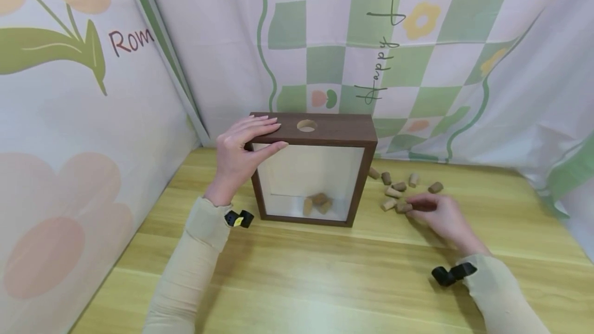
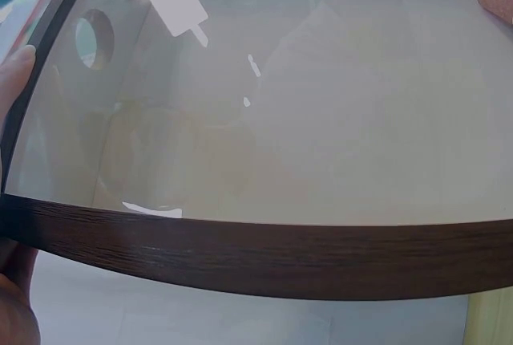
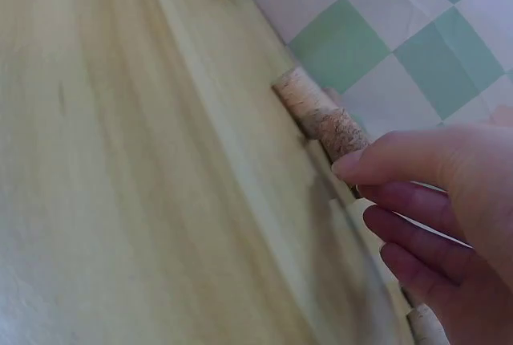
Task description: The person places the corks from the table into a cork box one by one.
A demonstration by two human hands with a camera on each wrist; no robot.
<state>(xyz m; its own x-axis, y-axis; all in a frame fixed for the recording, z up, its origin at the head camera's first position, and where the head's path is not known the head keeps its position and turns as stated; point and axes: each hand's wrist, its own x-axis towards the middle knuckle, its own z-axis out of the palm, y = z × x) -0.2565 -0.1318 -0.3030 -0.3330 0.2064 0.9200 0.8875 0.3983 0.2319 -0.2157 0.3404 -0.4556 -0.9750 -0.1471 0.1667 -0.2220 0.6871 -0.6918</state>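
Note:
A dark brown wooden box frame [image 1: 366, 184] with a clear front stands upright on the table, a round hole [image 1: 307, 126] in its top. Several corks [image 1: 319, 200] lie inside at the bottom. My left hand [image 1: 234, 148] grips the box's top left corner, fingers across the top and thumb along the front edge. To the right of the box, my right hand [image 1: 438, 215] pinches a cork [image 3: 342, 133] between thumb and fingertips, low over the table. Other loose corks [image 1: 393, 192] lie scattered around it. A lighter cork [image 3: 300, 92] touches or overlaps the pinched one in the right wrist view.
The wood-grain table [image 1: 297, 277] runs back to a checked curtain [image 1: 325, 66] close behind the box. A flower-printed cloth wall [image 1: 93, 133] borders the left side. Small black cameras are strapped on both wrists.

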